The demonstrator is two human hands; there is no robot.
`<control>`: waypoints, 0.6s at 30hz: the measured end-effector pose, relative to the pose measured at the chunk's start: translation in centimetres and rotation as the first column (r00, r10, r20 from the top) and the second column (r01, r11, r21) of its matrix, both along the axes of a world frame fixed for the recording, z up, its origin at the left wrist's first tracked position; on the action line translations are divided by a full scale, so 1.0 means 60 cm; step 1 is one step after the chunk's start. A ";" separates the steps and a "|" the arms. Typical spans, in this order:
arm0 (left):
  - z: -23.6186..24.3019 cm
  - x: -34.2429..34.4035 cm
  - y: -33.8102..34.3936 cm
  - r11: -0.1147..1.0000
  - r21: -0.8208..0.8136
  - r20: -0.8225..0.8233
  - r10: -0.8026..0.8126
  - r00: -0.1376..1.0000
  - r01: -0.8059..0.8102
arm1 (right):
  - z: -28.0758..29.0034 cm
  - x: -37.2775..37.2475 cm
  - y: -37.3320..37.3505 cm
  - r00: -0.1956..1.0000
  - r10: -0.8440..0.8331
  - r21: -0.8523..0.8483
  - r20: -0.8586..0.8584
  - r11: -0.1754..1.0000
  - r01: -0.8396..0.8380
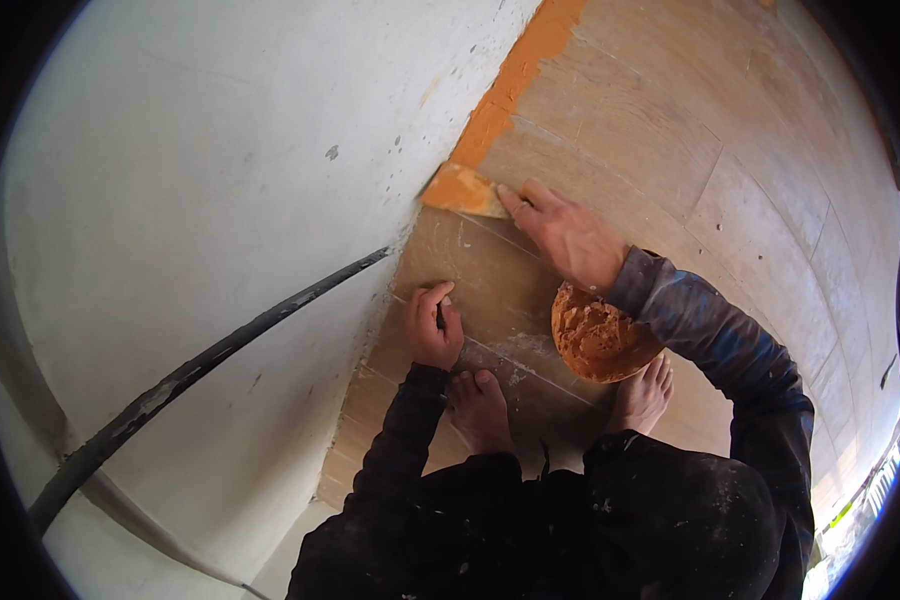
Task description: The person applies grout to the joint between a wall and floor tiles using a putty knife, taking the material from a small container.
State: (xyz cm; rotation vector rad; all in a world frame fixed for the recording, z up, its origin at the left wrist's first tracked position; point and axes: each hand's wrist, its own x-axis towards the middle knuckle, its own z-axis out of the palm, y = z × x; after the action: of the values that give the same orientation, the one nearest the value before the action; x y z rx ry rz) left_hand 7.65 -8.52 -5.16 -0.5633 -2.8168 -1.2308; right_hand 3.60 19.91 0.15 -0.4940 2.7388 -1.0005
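Pinched in my right hand [572, 238] is a putty knife [462, 190], its broad blade coated with orange paste. The blade lies at the joint between wall and floor, at the near end of a smeared strip of orange paste [510, 85]. My left hand [433, 328] is closed, fingers curled, near the foot of the wall; a dark patch shows inside the curl, but I cannot tell whether it is an object or shadow. Under my right wrist stands a round bowl of orange-brown paste [600, 335], partly covered by my sleeve.
A white wall [220, 150] rises on the left, with a dark cable or pipe [220, 350] slanting across it. Wood-look floor tiles [660, 150] spread to the right. My bare feet [480, 410] are close below the hands, the right one beside the bowl.
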 end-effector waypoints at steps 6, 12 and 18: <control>-0.002 0.004 0.002 0.999 0.048 0.057 0.011 0.998 -0.014 | -0.018 0.001 -0.019 0.981 -0.192 0.084 0.016 0.978 0.190; 0.004 0.003 0.002 1.000 0.026 -0.021 0.004 1.000 -0.003 | -0.015 0.023 -0.015 0.998 0.022 0.022 -0.056 1.000 -0.021; 0.002 0.008 -0.007 0.998 0.046 0.014 0.050 0.999 -0.051 | -0.004 -0.010 0.033 0.937 -0.347 0.085 0.032 0.935 0.343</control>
State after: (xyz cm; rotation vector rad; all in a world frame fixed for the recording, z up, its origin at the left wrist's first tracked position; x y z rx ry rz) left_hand 8.11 -8.91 -5.04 -0.4805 -2.7864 -1.2910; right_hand 3.01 21.88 -0.10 0.0290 2.8676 -0.9552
